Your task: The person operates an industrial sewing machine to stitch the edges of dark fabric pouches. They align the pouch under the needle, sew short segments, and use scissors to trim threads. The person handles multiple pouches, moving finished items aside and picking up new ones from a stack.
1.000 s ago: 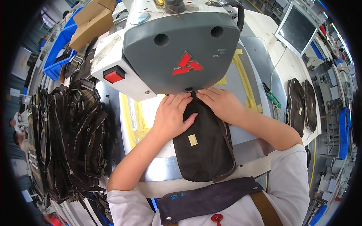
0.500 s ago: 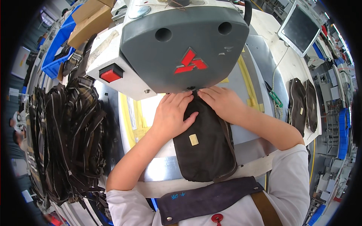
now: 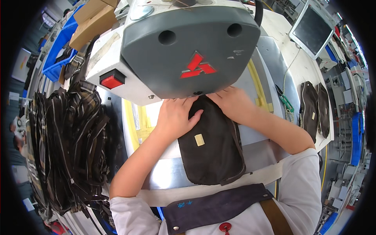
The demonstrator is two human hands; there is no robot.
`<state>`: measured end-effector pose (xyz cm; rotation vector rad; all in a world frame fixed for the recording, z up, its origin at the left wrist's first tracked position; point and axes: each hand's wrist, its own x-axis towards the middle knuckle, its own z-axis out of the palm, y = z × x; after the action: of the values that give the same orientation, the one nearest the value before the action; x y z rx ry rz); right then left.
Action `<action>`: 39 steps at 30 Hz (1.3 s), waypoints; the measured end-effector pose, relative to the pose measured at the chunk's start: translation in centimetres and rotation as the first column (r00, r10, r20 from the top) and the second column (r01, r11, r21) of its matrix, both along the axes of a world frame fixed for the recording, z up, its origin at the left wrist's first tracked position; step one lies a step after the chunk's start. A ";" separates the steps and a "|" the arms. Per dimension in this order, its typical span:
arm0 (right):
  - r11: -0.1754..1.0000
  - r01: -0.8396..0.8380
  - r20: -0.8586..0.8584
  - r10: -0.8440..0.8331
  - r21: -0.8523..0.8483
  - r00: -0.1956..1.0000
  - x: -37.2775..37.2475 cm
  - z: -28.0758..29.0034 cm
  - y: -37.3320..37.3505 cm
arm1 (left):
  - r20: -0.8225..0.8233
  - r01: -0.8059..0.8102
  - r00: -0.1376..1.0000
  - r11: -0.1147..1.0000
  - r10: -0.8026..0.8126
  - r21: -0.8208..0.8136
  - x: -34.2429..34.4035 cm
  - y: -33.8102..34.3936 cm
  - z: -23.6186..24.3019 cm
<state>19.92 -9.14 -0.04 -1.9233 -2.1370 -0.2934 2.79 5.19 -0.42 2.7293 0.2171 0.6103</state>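
A dark brown fabric pouch (image 3: pixel 211 156), with a small pale tag and a zip along its right edge, lies below the grey machine head (image 3: pixel 188 47). My left hand (image 3: pixel 176 117) rests on its upper left, thumb spread apart and fingertips reaching to the head's lower edge. At the upper right, my right hand (image 3: pixel 235 103) touches the pouch with stretched fingers, the tips partly hidden by the head. Yellow tape (image 3: pixel 260 90) borders the pale plate (image 3: pixel 254 137) beneath. A red switch (image 3: pixel 112 81) is on the white housing at left.
A large pile of zipped dark and plaid pouches (image 3: pixel 68 145) fills the left side, behind it a blue bin (image 3: pixel 53 68) and cardboard box (image 3: pixel 90 21). At right are two pouches (image 3: pixel 309 109), green-handled snips (image 3: pixel 286 102) and a tablet (image 3: pixel 313 29). People (image 3: pixel 17 137) appear at far left.
Both hands and the pouch have shifted slightly forward, up and a little left in view, so more of the fingertips is hidden at the machine head's lower edge.
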 end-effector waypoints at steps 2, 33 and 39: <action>0.999 -0.011 -0.021 0.012 0.036 1.000 0.0 -0.2 0.1 | 0.064 0.012 0.998 0.999 -0.014 0.043 0.0 0.0 -0.1; 0.990 0.132 -0.451 -0.137 -0.043 0.882 -7.0 1.0 -11.6 | -0.279 -0.043 0.948 0.809 -0.152 -0.586 -4.6 -5.0 2.3; 0.713 0.654 -0.120 -0.647 0.252 0.753 6.0 0.1 -16.1 | -0.207 0.000 0.965 0.792 -0.160 -0.611 -4.9 -4.5 1.6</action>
<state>25.88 -25.25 0.03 -2.4063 -1.2175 -0.6571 -2.14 0.70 1.16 2.1542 0.2951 0.1223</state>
